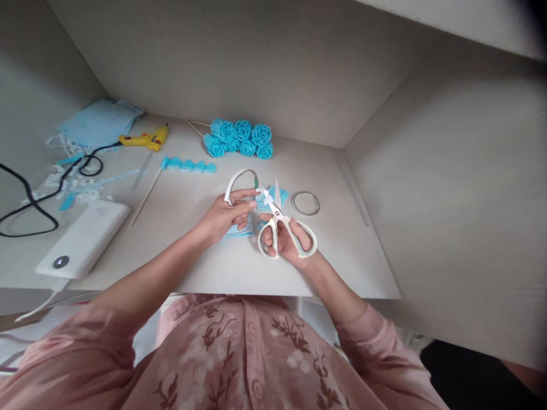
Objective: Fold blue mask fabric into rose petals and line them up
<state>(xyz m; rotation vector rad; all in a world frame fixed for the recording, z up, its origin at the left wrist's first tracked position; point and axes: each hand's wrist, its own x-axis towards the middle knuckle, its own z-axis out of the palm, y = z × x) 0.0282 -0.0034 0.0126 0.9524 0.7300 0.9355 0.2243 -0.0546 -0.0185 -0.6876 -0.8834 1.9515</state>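
Note:
My left hand pinches a thin, nearly used-up roll of white tape, its ring standing up above the fingers. A short white end of the tape reaches to the blades of the scissors. The fingers of my right hand are through the cream handles, and the blades point away from me, spread apart. Beneath both hands lie light blue pieces of sheet material, partly covered. A thin grey ring lies flat to the right of the scissors.
Several blue rosettes on sticks lie at the back. Left of them are a scalloped blue strip by a wooden stick, a yellow glue gun, stacked blue masks, white scraps, a black cable and a white power bank.

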